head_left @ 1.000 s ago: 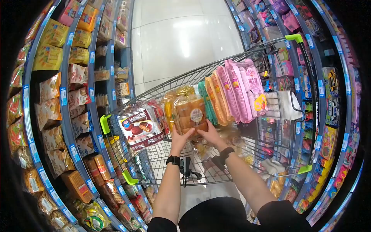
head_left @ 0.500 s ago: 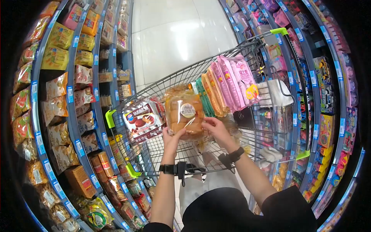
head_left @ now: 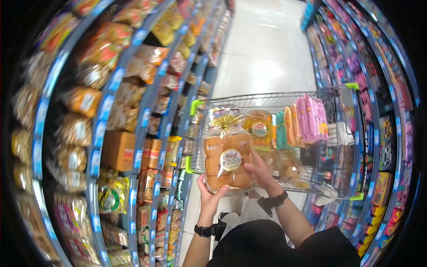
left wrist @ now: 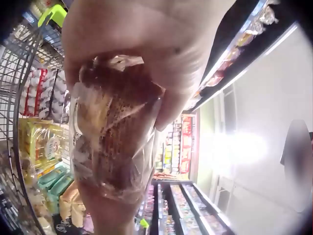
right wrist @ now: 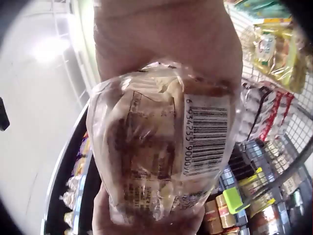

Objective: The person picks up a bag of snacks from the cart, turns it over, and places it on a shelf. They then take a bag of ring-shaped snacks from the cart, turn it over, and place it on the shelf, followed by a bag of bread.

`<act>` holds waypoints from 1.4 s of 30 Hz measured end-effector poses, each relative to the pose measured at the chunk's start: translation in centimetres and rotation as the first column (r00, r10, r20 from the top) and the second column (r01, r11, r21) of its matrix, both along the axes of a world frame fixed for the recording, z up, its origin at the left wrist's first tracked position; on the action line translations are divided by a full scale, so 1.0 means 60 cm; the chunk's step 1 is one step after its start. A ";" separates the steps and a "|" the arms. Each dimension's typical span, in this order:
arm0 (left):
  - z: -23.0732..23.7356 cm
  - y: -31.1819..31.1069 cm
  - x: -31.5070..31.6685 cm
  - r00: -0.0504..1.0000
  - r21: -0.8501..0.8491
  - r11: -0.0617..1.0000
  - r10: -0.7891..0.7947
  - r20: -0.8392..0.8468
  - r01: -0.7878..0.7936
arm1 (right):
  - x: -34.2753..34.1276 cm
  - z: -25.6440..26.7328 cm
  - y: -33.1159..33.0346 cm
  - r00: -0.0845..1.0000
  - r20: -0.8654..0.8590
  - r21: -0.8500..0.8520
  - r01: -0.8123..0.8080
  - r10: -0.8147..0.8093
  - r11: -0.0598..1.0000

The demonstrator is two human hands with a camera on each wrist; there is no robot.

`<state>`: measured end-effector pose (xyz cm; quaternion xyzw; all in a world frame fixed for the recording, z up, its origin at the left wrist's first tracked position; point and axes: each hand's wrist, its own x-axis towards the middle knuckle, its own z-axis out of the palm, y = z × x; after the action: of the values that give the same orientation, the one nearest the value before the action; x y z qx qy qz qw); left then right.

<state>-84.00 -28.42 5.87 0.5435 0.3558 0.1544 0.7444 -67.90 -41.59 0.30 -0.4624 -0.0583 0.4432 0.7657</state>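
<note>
Both hands hold a clear bag of bread rolls [head_left: 227, 171], with a gold gathered top and a round white label, raised at the cart's left end. My left hand [head_left: 211, 196] grips its lower left corner, thumb on the front. The right hand [head_left: 262, 173] holds the right edge, fingers partly behind the bag. In the left wrist view, the left hand [left wrist: 137, 34] curls over the bag [left wrist: 117, 142]. The right wrist view shows the bag's barcode [right wrist: 208, 137] and printed underside beneath the right hand [right wrist: 166, 39].
The wire shopping cart [head_left: 275, 95] holds a yellow bread pack [head_left: 259, 129], green, orange and pink packs [head_left: 311, 118] and more bagged bread [head_left: 289, 171]. Shelves of packaged bread and snacks [head_left: 75, 133] rise close on the left; toy shelves line the right.
Both hands have brought the bread bag up out of the cart and toward its left end. The head view has swung left, showing more of the bread shelves.
</note>
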 end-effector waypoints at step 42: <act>0.226 -0.058 -0.988 0.380 -0.169 0.514 0.784 0.491 -0.841 | -0.907 0.345 0.274 0.273 0.401 0.115 -0.962 0.874 0.248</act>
<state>-143.28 -31.88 19.45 0.2757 0.3561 0.6556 0.6061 -122.34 -25.16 21.03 -0.2522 -0.4917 0.7271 0.4073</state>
